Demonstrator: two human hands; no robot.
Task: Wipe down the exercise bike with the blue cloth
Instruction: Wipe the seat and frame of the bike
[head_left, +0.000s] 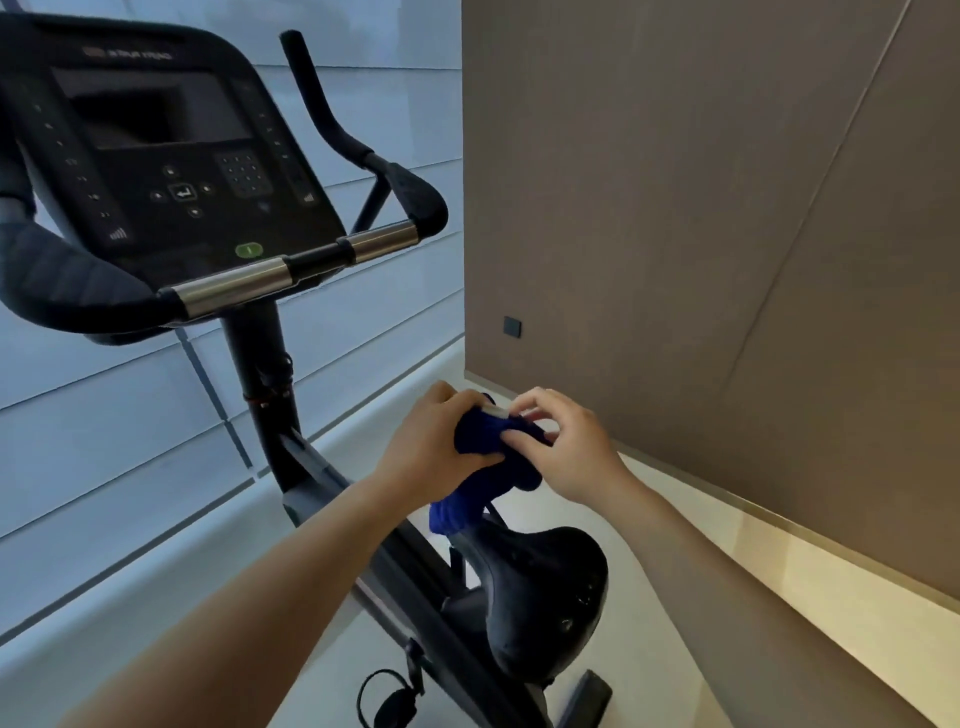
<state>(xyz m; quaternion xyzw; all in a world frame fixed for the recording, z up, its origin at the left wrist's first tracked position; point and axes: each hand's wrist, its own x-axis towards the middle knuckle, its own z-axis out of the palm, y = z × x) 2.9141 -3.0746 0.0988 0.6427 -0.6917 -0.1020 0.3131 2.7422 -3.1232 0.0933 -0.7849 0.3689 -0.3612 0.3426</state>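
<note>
Left hand (431, 441) and right hand (569, 454) bunch the blue cloth (480, 434), each grip curled round it. Wiping likely follows: press it flat onto the exercise bike (540, 587).

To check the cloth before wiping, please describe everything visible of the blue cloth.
The blue cloth is deep blue, soft and thick-looking, with a small white tag on top. It is bunched up, not spread, held over the black saddle's front. The left hand grips it; the right hand pinches its upper part. One end hangs below the left hand.
</note>
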